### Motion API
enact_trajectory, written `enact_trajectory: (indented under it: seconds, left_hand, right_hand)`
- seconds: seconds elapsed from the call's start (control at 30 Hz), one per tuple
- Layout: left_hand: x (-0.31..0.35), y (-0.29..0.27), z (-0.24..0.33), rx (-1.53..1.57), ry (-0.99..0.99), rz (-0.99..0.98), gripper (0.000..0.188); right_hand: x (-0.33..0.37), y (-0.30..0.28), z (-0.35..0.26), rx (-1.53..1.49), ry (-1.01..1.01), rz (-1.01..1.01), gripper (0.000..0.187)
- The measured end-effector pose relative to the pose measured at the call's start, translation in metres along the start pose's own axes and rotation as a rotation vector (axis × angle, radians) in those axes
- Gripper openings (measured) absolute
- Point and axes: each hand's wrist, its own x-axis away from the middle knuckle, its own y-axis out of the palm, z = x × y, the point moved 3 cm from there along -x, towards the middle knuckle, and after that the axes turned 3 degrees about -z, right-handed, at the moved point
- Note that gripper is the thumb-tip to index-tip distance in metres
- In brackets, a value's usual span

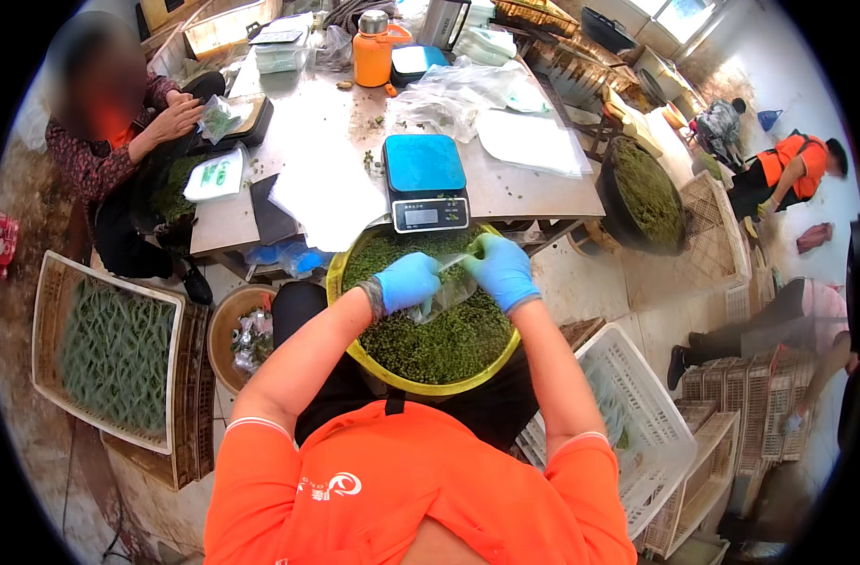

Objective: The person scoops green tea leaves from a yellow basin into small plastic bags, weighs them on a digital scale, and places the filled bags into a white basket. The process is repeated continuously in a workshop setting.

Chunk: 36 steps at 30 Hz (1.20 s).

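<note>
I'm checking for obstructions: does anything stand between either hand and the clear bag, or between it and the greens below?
Nothing visible does: the left hand and right hand both hold the clear bag over the greens in the yellow tub. Whether it touches them is unclear.

I am reaching both arms forward and inward from short orange sleeves (pixel 253 476), my left forearm (pixel 319 345) slanting up to the right, my right forearm (pixel 558 365) slanting up to the left. My elbows are spreading wider than my wrists. My blue-gloved left hand (pixel 408 282) is pointing rightward, its fingers curling in a pinch. My blue-gloved right hand (pixel 503 273) is facing it just beside, pinching too. A greyish band (pixel 373 295) is circling my left wrist.
</note>
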Motion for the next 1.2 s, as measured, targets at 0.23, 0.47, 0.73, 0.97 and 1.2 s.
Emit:
enact_trajectory:
  seconds: [0.23,0.47,0.73,0.97,1.2]
  left_hand:
    - [0.003,-0.010,0.027,-0.129,0.031,-0.038,0.022]
    - [0.005,-0.037,0.033,-0.224,0.073,0.080,0.028]
    - [0.008,-0.046,0.026,-0.501,0.182,0.395,0.029]
    - [0.033,0.020,0.038,-0.884,0.357,0.431,0.027]
    - [0.009,0.015,0.009,-0.998,0.199,0.330,0.023]
  right_hand:
    - [0.001,-0.004,0.006,0.114,-0.134,0.018,0.027]
    - [0.010,-0.016,-0.002,0.138,-0.084,0.061,0.028]
    - [0.001,0.003,0.013,0.069,-0.106,0.002,0.033]
    - [-0.005,0.014,0.018,-0.059,-0.122,-0.084,0.035]
    - [-0.006,0.013,0.027,-0.126,-0.080,0.014,0.034]
